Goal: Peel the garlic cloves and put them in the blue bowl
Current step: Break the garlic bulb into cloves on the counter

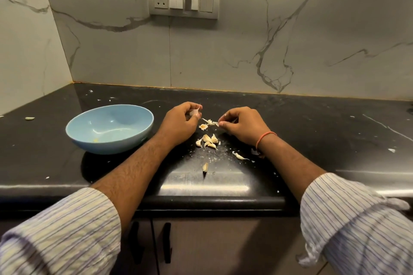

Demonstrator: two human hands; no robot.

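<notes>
Colours and patterns of the objects at a kitchen worktop.

A pale blue bowl (109,128) is set on a glossy black counter (312,123) flecked with white scraps. Cream garlic cloves (209,140) with tan tips are shown beside off-white papery skins (209,121). The wall (245,51) is clad in light grey marble crossed by dark grey veins, and a white switch plate (183,1) is mounted on it. White sleeves (357,219) are patterned with thin blue stripes; an orange-red thread (264,138) is worn at one wrist.

I see my left hand (178,121) pinching a papery garlic clove (194,112), my right hand (242,126) pinching a skin scrap (216,123). Loose unpeeled cloves (207,140) lie between them on the black stone counter (312,131), beside the shallow pale-blue ceramic bowl (109,128).
</notes>
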